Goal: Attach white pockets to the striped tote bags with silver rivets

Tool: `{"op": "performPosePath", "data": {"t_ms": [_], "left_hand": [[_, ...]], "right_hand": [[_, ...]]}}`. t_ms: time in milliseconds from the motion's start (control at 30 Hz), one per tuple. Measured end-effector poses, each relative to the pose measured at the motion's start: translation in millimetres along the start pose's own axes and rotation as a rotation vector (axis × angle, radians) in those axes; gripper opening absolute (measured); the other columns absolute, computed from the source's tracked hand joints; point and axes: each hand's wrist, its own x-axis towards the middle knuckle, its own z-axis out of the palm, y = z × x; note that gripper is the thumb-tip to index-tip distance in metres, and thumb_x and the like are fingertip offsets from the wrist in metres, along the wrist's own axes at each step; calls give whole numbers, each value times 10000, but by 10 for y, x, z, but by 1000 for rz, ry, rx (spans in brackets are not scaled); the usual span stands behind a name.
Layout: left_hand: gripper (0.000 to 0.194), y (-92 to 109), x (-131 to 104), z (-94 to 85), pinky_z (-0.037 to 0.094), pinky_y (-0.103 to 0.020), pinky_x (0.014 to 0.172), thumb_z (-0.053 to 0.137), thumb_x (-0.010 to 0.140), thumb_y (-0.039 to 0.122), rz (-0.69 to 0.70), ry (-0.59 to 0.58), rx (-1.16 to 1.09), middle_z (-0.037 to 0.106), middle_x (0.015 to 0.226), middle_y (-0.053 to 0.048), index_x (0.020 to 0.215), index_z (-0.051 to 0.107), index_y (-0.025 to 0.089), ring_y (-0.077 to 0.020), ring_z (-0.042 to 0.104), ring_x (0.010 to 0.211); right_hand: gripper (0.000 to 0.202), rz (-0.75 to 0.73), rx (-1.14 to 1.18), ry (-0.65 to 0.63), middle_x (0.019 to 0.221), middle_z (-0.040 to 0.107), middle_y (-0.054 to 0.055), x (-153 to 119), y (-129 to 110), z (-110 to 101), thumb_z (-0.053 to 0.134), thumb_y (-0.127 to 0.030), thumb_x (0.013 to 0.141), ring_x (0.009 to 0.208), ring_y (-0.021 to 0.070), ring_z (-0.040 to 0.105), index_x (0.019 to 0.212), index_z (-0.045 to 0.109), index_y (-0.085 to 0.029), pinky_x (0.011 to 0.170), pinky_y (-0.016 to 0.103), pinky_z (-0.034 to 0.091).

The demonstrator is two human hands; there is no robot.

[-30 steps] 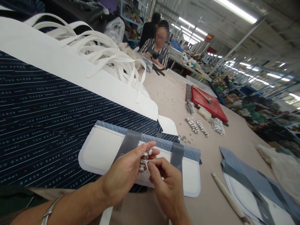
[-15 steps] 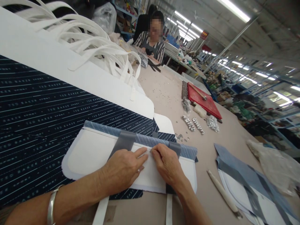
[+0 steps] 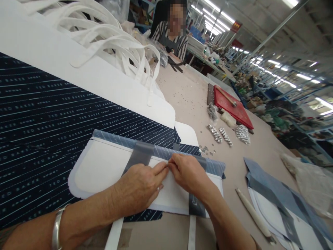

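Note:
A white panel [image 3: 101, 166] with a blue striped top edge and grey bands lies over dark striped fabric [image 3: 52, 114]. My left hand [image 3: 142, 187] rests on the panel, its fingers pressed together and pointing at the seam below the blue edge. Beside it, my right hand [image 3: 186, 172] is closed in a pinch at the same spot, fingertips meeting those of the left. What sits between the fingertips is hidden. White straps [image 3: 191, 232] stick out below the panel.
White straps [image 3: 125, 52] are piled at upper left. A red board [image 3: 234, 107] with a mallet, wrapped metal pieces [image 3: 242, 134] and loose discs lie to the right. Nearer are a pointed tool [image 3: 252, 213] and another blue-and-white panel [image 3: 283, 198]. A person [image 3: 173, 34] sits across the table.
My right hand has turned, its wrist further right, and its fingertips now meet those of my left hand. The view has shifted slightly, moving the background up and right.

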Motion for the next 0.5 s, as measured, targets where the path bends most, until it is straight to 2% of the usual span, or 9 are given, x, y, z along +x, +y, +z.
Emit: {"op": "performPosePath", "data": {"t_ms": [133,300,400,500], "left_hand": [[411,17,9,-16,444,-383,646,365,925,240,7,-37,52,585,1270,-125,1308,478,142,-257,641,887],[404,49,37,-80,419,-364,607,346,935,259,11,-74,143,600,1236,-127,1296,488,145,-218,633,763],[421,70,53,-100,428,-369,586,353,931,259,9,-85,188,605,1208,-125,1314,471,135,-213,627,710],[405,83,57,-86,450,-365,581,357,931,253,0,-70,221,596,1212,-100,1311,469,164,-205,623,702]], "right_hand": [[125,-83,76,-80,713,702,30,113,55,-140,568,-121,837,689,180,641,791,660,-193,613,255,370],[163,-196,68,-192,676,695,26,283,72,-268,592,-68,776,643,162,607,738,699,-185,572,239,361],[194,-199,58,-226,650,692,23,352,72,-281,583,-41,738,615,152,589,726,716,-182,561,236,360],[182,-163,209,-271,619,675,-1,349,114,-250,572,-60,736,585,121,574,727,714,-173,560,215,366]]}}
